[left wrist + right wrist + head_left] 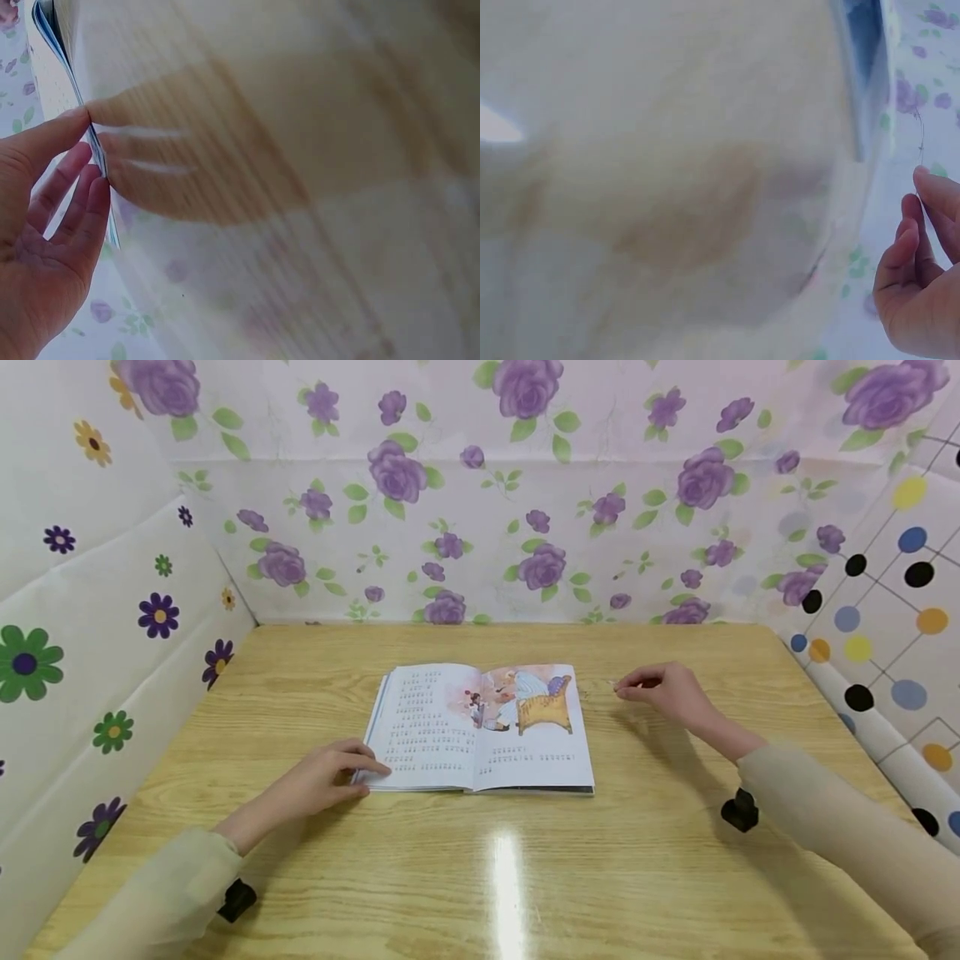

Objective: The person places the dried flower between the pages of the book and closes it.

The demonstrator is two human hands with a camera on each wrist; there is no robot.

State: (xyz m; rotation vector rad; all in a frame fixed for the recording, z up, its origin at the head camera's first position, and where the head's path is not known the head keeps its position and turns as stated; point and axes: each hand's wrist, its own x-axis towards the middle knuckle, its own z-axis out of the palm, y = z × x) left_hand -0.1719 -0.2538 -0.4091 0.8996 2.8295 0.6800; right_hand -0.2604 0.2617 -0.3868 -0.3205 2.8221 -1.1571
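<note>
An open book (pixel 431 693) with printed text and a coloured picture lies flat on the wooden table (pixel 420 877). My left hand (pixel 330 774) rests at the book's lower left corner, with one finger over the page. In the left wrist view, the fingertips of the left hand (pixel 64 195) touch the edge of the book (pixel 51 34). To the right of the book, my right hand (pixel 667 693) pinches a thin, wire-like strand (pixel 922 139) between thumb and finger, just above the table. What the strand is cannot be made out.
A flowered cloth wall (pixel 465 510) stands behind the table. Patterned cloths with flowers (pixel 157 614) and dots (pixel 858 647) flank it left and right. A black wrist device (pixel 741 811) shows under each sleeve.
</note>
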